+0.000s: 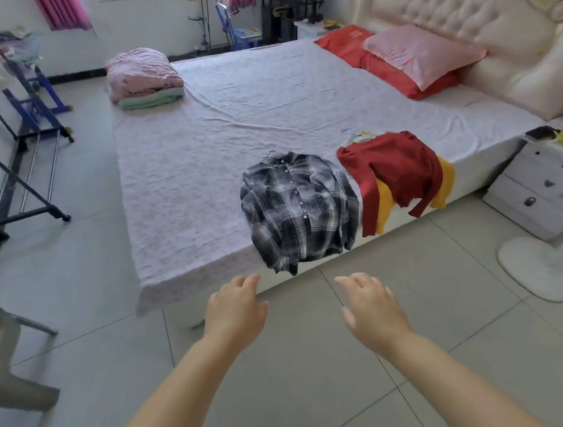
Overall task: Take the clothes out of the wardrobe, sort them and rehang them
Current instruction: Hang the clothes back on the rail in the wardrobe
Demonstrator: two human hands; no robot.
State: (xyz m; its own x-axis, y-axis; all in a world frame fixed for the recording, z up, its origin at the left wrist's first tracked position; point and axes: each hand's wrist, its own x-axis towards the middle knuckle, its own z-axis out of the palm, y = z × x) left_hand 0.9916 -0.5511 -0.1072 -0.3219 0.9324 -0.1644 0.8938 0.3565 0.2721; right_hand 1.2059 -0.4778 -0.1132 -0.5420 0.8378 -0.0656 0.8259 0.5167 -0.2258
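A black-and-white plaid shirt (298, 208) on a wire hanger lies at the near edge of the bed (199, 159), its hem hanging over the side. To its right a dark red top (396, 168) lies over a yellow garment (384, 207), also on hangers. My left hand (236, 307) and my right hand (371, 304) are both stretched forward over the floor, just short of the bed edge and the plaid shirt. Their fingers are relaxed and hold nothing.
A black metal clothes rack (13, 191) stands along the left wall. Folded pink and green bedding (143, 78) sits at the bed's far left corner; red and pink pillows (413, 56) lie by the headboard. A white nightstand (546, 188) and a fan base (539, 267) stand at the right.
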